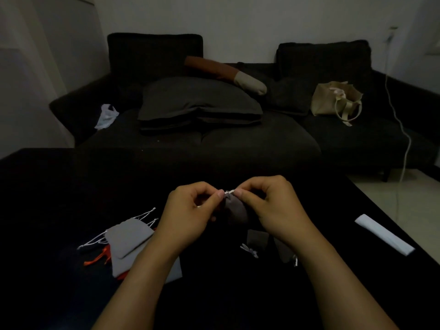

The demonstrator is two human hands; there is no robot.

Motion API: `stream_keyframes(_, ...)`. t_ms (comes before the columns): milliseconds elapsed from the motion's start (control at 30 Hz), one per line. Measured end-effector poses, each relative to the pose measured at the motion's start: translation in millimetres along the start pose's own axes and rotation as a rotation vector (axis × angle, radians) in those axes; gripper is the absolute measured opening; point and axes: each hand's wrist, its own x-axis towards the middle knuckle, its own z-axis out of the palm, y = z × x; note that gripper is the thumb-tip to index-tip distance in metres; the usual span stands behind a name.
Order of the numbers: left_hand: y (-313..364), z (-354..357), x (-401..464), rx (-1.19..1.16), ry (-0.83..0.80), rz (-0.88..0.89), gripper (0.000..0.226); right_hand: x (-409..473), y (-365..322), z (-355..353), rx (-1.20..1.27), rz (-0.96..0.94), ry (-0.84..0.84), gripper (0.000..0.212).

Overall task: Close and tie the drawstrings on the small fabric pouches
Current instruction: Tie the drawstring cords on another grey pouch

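Pouch [235, 210], dim, partly hidden; left hand [190, 215] and right hand [273, 206] seemingly pinch its drawstring [229, 192].

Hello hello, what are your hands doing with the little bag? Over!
Left hand and right hand both pinching the string atop the dark pouch. Pouch gathered, knot unclear. Grey pouches waiting left. Nothing in the way.

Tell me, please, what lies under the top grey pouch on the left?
Under the top grey pouch lies another grey pouch, with orange fabric and orange cords showing beneath. The left forearm covers the rest.
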Motion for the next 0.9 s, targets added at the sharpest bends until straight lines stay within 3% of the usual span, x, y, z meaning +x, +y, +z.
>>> stream_keyframes(67, -1, 0, 2, 0.042, 0.038, 0.075, 0.015, 1, -1, 1, -0.056, 0.005, -0.016, 0.009)
stream_keyframes(133, -1, 0, 4, -0.077, 0.010, 0.061, 0.017, 0, -2, 4, -0.101, -0.002, -0.046, 0.009)
stream_keyframes(300, 7, 1, -2, -0.521, -0.098, -0.173, 0.027, -3, -5, 5, -0.132, -0.037, -0.038, 0.010)
stream_keyframes(533, 17, 0, -5, -0.725, -0.019, -0.341, 0.027, -5, -12, 2, 0.001, -0.045, 0.000, 0.009)
stream_keyframes(600, 17, 1, -6, -0.695, 0.008, -0.314, 0.027, -5, -13, 0, 0.049, -0.027, -0.012, 0.008)
stream_keyframes(733, 15, 0, -6, -0.342, 0.046, -0.116, 0.014, -6, -16, -4, 0.228, 0.000, 0.011, 0.006)
stream_keyframes(900, 11, -5, -7, -0.117, -0.064, 0.072, 0.020, -6, -14, -2, -0.026, -0.161, 0.048, 0.014)
